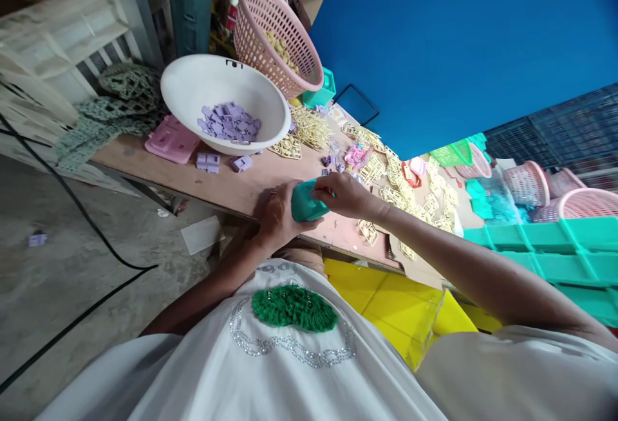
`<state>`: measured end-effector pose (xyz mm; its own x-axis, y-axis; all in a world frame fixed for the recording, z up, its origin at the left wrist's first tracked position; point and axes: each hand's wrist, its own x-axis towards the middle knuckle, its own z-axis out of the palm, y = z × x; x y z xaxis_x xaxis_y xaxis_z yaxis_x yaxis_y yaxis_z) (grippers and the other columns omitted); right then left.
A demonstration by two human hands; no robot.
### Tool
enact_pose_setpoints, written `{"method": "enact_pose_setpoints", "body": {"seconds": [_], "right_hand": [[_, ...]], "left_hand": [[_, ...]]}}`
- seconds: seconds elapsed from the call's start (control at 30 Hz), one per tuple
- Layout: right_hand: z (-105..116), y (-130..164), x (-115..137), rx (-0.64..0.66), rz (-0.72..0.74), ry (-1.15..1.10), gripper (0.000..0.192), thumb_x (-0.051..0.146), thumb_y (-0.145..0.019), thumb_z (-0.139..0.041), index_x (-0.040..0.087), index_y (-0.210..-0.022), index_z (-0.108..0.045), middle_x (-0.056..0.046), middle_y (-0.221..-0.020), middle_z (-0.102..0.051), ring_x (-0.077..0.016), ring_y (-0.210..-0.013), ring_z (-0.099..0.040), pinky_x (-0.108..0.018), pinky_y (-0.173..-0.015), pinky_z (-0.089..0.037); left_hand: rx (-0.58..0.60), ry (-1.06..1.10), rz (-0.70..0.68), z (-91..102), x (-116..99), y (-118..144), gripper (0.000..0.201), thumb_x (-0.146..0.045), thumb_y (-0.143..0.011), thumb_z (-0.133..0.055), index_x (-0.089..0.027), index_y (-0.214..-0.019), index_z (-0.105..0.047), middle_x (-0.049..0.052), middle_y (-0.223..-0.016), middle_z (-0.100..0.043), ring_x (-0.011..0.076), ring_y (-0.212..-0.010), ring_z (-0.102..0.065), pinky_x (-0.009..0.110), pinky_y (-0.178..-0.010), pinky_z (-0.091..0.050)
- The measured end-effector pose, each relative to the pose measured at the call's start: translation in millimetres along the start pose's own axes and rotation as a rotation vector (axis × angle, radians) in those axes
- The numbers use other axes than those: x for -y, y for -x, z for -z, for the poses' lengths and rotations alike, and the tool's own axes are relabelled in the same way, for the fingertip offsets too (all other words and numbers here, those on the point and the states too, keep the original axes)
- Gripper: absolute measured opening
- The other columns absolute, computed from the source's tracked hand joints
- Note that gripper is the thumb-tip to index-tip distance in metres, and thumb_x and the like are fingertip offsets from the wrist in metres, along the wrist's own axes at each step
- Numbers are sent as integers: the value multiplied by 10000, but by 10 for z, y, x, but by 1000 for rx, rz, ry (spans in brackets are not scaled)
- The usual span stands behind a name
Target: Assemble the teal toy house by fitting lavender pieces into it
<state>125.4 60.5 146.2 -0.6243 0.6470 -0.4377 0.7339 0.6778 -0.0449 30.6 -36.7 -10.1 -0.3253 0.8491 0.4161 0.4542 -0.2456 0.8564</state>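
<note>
Both of my hands hold a small teal plastic box (305, 204) just above the near edge of the wooden table (232, 186). My left hand (275, 215) cups its left side from below. My right hand (345, 194) grips its top right edge, fingers curled over it. A white bowl (193, 86) with several purple plastic pieces (229, 121) stands behind my hands, to the left. Two loose purple pieces (208, 162) lie on the table in front of the bowl.
A tilted pink basket (270, 22) with cream parts stands behind the bowl. Cream plastic frames (400, 183) are scattered along the table to the right. A pink lid (171, 140) lies left of the bowl. Teal crates (555, 247), pink baskets (528, 183) and a yellow bin (400, 308) are at right.
</note>
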Motion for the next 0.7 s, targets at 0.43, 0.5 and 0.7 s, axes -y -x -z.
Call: {"method": "enact_pose_setpoints", "body": {"seconds": [0.43,0.5,0.7], "right_hand": [[-104,55,347,-11,-18,318,247,78,-925,-535,53,-927,-781,-179,-858,-764,-248,-812,-623,-330,-786,-372],[-140,61,369,-39,5,323,241,64,-915,-536,56,-912,-778,-169,-851,-762,-229,-761,-601,-334,-832,-383],[-59,22,383,-9,-72,327,270,86,-934,-535,57,-965,-802,-176,-888,-781,-239,-835,-640,-317,-731,-372]], "left_hand": [[21,-9,-7,-20,42,1,757,-439,-736,-876,-151,-1337,-516,188,-1276,-702,361,-1170,-706,484,-1010,-583],[24,-5,-16,-37,65,3,777,-425,-726,-876,-148,-1351,-507,191,-1291,-697,367,-1188,-700,493,-1026,-580],[6,16,-23,-47,68,-23,736,-449,-712,-882,-196,-1312,-539,149,-1247,-714,347,-1170,-707,478,-1020,-582]]}}
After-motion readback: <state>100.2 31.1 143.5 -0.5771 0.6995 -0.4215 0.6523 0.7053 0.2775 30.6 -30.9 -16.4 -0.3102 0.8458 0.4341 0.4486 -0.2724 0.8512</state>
